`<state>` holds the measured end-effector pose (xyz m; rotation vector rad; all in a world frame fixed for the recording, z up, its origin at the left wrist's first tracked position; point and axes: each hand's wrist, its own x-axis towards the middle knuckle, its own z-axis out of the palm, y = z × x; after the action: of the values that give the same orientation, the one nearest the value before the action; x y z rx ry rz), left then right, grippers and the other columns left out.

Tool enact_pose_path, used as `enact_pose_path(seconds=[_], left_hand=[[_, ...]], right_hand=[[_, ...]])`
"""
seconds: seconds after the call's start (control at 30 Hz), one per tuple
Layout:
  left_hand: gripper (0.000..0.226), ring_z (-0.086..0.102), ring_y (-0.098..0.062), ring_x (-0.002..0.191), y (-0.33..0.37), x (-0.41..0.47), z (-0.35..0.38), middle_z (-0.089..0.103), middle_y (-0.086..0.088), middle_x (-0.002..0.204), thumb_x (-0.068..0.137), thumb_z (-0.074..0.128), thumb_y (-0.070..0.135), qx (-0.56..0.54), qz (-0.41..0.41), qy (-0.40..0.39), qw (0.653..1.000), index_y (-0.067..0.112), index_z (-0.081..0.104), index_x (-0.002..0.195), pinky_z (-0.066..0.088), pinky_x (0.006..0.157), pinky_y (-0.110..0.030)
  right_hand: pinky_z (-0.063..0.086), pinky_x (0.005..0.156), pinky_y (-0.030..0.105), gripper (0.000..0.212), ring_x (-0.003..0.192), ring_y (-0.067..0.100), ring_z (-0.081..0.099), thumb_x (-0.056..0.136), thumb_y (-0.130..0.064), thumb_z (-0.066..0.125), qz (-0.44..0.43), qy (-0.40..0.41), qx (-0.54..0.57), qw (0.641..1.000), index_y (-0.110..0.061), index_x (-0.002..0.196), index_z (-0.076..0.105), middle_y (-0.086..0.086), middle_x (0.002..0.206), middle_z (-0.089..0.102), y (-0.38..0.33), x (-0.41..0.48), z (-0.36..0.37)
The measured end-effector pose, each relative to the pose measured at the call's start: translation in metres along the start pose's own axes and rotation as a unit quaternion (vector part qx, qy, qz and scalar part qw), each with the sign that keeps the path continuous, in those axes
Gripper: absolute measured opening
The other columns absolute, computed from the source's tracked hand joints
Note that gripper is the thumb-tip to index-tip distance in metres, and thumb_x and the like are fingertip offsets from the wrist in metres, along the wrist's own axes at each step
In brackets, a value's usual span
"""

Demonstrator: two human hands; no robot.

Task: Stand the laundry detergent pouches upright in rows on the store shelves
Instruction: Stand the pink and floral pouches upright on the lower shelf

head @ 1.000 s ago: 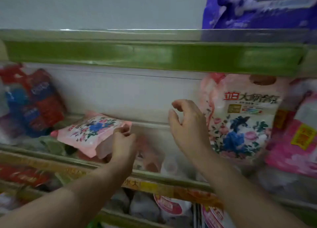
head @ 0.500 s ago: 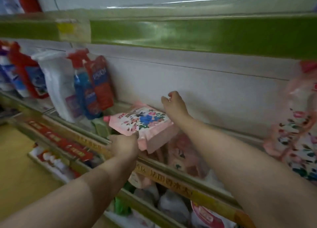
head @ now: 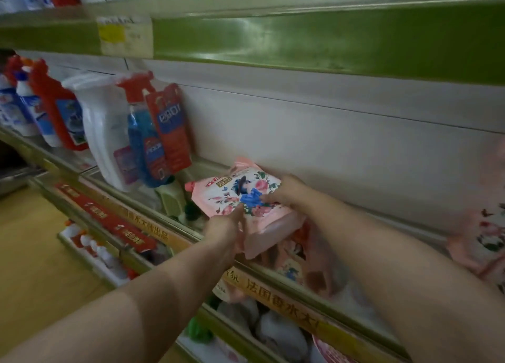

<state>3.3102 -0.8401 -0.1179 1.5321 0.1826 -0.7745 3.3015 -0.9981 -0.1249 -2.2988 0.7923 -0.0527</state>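
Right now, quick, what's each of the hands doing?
Left hand: closed on the near edge of the pink pouch.
Right hand: gripping the same pouch's far side.

Pink floral plastic pouch felt smooth, glossy under my fingers; green shelf-edge strip shone glossy; white back panel looked matt.

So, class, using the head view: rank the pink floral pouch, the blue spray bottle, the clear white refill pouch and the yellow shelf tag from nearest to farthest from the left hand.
1. Pink floral pouch: touching the left hand, lying flat.
2. Blue spray bottle: standing to the left.
3. Clear white refill pouch: just past that bottle.
4. Yellow shelf tag: on the upper shelf edge, farthest.
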Motion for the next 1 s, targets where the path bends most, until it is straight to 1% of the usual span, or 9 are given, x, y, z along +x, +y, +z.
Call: enact_pose_path(seconds=[0.1, 0.2, 0.33, 0.43, 0.57, 0.67, 0.83, 0.93, 1.0], left_hand=[[0.030, 0.059, -0.024, 0.073, -0.002, -0.003, 0.006, 0.063, -0.010, 0.104, 0.088, 0.062, 0.028, 0.011, -0.020, -0.015, 1.000, 0.005, 0.054, 0.105, 0.043, 0.046, -0.031], [0.035, 0.065, -0.027, 0.078, -0.007, 0.000, 0.014, 0.069, -0.014, 0.100, 0.080, 0.071, 0.026, 0.030, -0.033, -0.030, 0.999, 0.007, 0.058, 0.106, 0.053, 0.063, -0.036], [0.035, 0.068, -0.032, 0.085, -0.015, 0.003, 0.025, 0.070, -0.017, 0.096, 0.071, 0.079, 0.018, 0.064, -0.065, -0.048, 0.995, 0.004, 0.059, 0.097, 0.057, 0.079, -0.045], [0.049, 0.068, -0.034, 0.093, -0.015, 0.005, 0.028, 0.069, -0.017, 0.105, 0.069, 0.081, 0.020, 0.092, -0.059, -0.035, 0.993, 0.004, 0.056, 0.108, 0.056, 0.085, -0.048], [0.048, 0.066, -0.033, 0.097, -0.015, 0.007, 0.028, 0.067, -0.017, 0.107, 0.070, 0.080, 0.019, 0.097, -0.062, -0.032, 0.993, 0.005, 0.055, 0.108, 0.055, 0.087, -0.049], [0.046, 0.066, -0.033, 0.098, -0.018, 0.008, 0.027, 0.067, -0.017, 0.107, 0.070, 0.080, 0.019, 0.095, -0.056, -0.028, 0.993, 0.007, 0.055, 0.106, 0.054, 0.088, -0.049], [0.042, 0.069, -0.031, 0.090, -0.029, 0.008, 0.023, 0.070, -0.016, 0.100, 0.066, 0.083, 0.016, 0.060, -0.039, -0.033, 0.997, 0.006, 0.057, 0.097, 0.056, 0.084, -0.045], [0.050, 0.070, -0.031, 0.079, -0.037, -0.002, 0.020, 0.072, -0.017, 0.095, 0.066, 0.081, 0.012, 0.012, -0.032, -0.064, 0.997, 0.001, 0.058, 0.108, 0.058, 0.066, -0.039], [0.050, 0.072, -0.033, 0.074, -0.043, -0.011, 0.021, 0.071, -0.021, 0.098, 0.070, 0.077, 0.006, -0.026, -0.012, -0.096, 0.995, -0.001, 0.054, 0.114, 0.057, 0.056, -0.036]], right_hand=[[0.044, 0.063, 0.025, 0.043, 0.083, 0.020, 0.056, 0.073, -0.025, 0.077, 0.027, -0.039, -0.003, 0.999, -0.003, 0.107, 0.063, 0.005, 0.095, 0.064, 0.011, -0.005, -0.010], [0.051, 0.084, 0.033, 0.040, 0.094, 0.025, 0.064, 0.070, -0.022, 0.080, 0.082, -0.119, -0.015, 0.989, -0.004, 0.103, 0.066, 0.010, 0.107, 0.069, 0.022, -0.013, -0.030], [0.048, 0.084, 0.035, 0.049, 0.096, 0.024, 0.061, 0.070, -0.046, 0.075, 0.170, -0.222, -0.101, 0.955, -0.011, 0.099, 0.060, 0.007, 0.100, 0.065, 0.032, -0.027, -0.061], [0.048, 0.085, 0.037, 0.081, 0.094, 0.026, 0.059, 0.076, -0.062, 0.058, 0.133, -0.115, -0.074, 0.982, -0.003, 0.130, 0.043, 0.015, 0.119, 0.058, 0.030, -0.026, -0.061], [0.040, 0.095, 0.037, 0.075, 0.119, 0.033, 0.049, 0.088, -0.056, 0.047, 0.104, -0.020, 0.090, 0.990, -0.001, 0.138, 0.034, 0.017, 0.140, 0.043, 0.018, -0.019, -0.032], [0.041, 0.074, 0.028, 0.058, 0.079, 0.022, 0.055, 0.085, -0.042, 0.061, 0.104, 0.009, 0.086, 0.991, 0.001, 0.123, 0.049, 0.015, 0.105, 0.056, 0.013, -0.015, -0.020], [0.042, 0.075, 0.029, 0.055, 0.091, 0.025, 0.054, 0.074, -0.026, 0.077, 0.112, 0.051, 0.219, 0.968, 0.001, 0.115, 0.053, 0.011, 0.102, 0.058, 0.016, -0.024, -0.025], [0.045, 0.075, 0.029, 0.039, 0.092, 0.026, 0.060, 0.075, -0.009, 0.074, 0.070, 0.100, 0.265, 0.957, 0.003, 0.109, 0.058, 0.014, 0.103, 0.064, 0.017, -0.040, -0.029], [0.044, 0.067, 0.024, 0.026, 0.079, 0.023, 0.059, 0.077, -0.002, 0.070, 0.029, 0.143, 0.292, 0.945, 0.008, 0.099, 0.060, 0.013, 0.086, 0.063, 0.023, -0.053, -0.032]])
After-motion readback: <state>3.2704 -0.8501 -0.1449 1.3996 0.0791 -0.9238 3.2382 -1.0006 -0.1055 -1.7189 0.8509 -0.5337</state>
